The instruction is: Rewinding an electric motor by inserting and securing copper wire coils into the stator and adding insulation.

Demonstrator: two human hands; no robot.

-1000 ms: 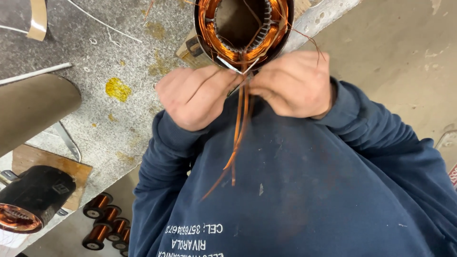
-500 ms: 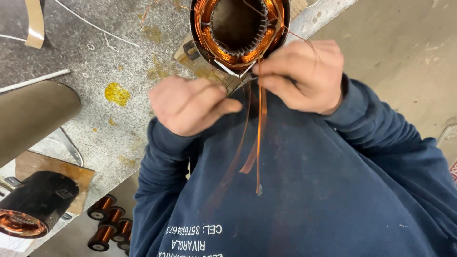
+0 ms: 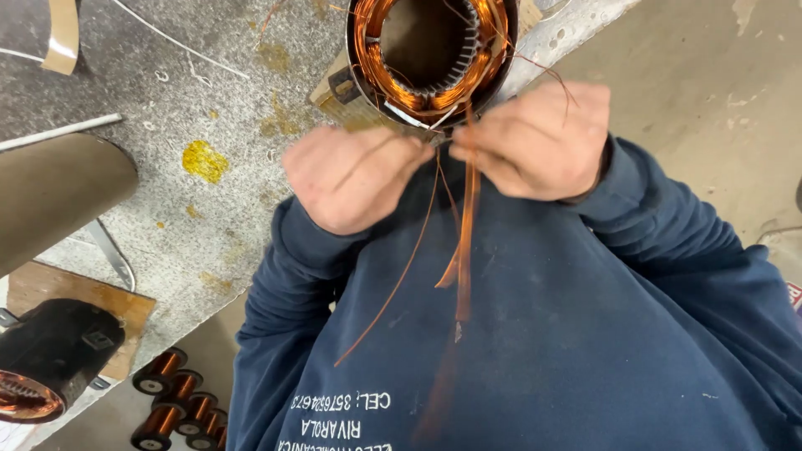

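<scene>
A round motor stator [image 3: 430,58] with copper windings lies at the bench edge, right in front of my chest. Both hands meet just below its rim. My right hand [image 3: 535,142] pinches a bundle of copper wires [image 3: 464,242] that comes out of the winding and hangs straight down over my dark blue sweater. My left hand [image 3: 351,179] is closed, its fingertips against the same wires near the right hand. One thin strand [image 3: 393,284] slants away from the bundle toward the lower left.
The grey, stained workbench [image 3: 209,92] fills the upper left, with a cardboard tube [image 3: 58,192] on it. A second black stator [image 3: 50,359] sits on a wooden board [image 3: 79,292] at the lower left. Several copper wire spools [image 3: 175,401] stand below. Concrete floor [image 3: 710,100] lies to the right.
The wire bundle, which slanted to the lower left, now hangs straight down, and one strand has split off. My left hand dipped away slightly and came back to the wires.
</scene>
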